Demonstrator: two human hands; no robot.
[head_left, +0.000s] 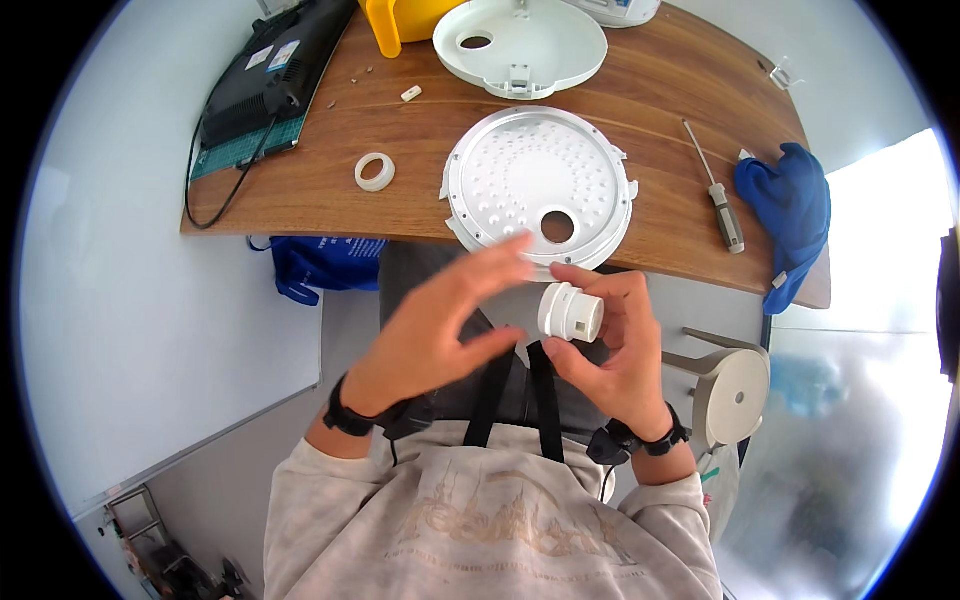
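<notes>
My right hand (625,345) grips a short white plastic cylinder (570,312), stepped in width and with a small square notch in its side. The part is held above my lap, just off the table's front edge. My left hand (440,320) is to its left, fingers apart and holding nothing, slightly blurred. Beyond both hands, a round silver-white disc (520,170) with raised dimples and one round hole lies at the table's edge. A loose white ring (375,172) rests on the wood to the left.
Behind the disc sits a white round cover (560,50) beside a yellow container (390,25). A screwdriver (727,215) and blue cloth (790,205) lie at right. A black device (260,90) with a cable occupies the left end. A stool (735,395) stands below the table (670,240).
</notes>
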